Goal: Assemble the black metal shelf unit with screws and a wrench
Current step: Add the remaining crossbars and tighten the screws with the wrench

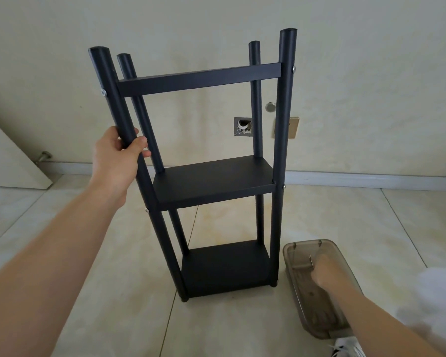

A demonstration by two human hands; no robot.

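L hand (119, 148) grips shelf unit's (214, 181) front-left post; R hand (325, 270) in plastic bin (294, 253), grip can't tell.

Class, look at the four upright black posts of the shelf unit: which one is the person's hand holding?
The near-left post: the left hand grips it between the top and middle shelves. The other three posts stand untouched.

Pale glossy tiles with thin grout lines make up the floor (216, 325). On it stands the black shelf unit (214, 181) on small round feet — just beside its right front post lies a smoky translucent plastic tray (294, 256), long side running toward the camera.
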